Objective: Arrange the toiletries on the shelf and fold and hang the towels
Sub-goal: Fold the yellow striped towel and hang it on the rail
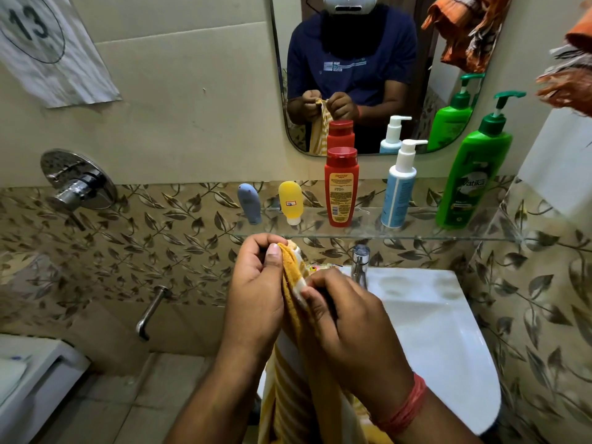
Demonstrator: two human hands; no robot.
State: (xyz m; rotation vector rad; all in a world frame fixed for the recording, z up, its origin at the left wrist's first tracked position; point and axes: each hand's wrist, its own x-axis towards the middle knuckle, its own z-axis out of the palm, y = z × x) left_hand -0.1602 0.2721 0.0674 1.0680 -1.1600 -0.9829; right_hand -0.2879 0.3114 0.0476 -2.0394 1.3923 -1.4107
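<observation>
With the bottles lined up on the glass shelf, I pinch the yellow striped towel in front of the sink, left hand and right hand gripping its top edge (corners seemingly matched), so next I judge it needs folding in half.

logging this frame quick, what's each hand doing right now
Left hand: closed, pinching the top edge of the yellow striped towel.
Right hand: closed, gripping the same towel just below.
</observation>
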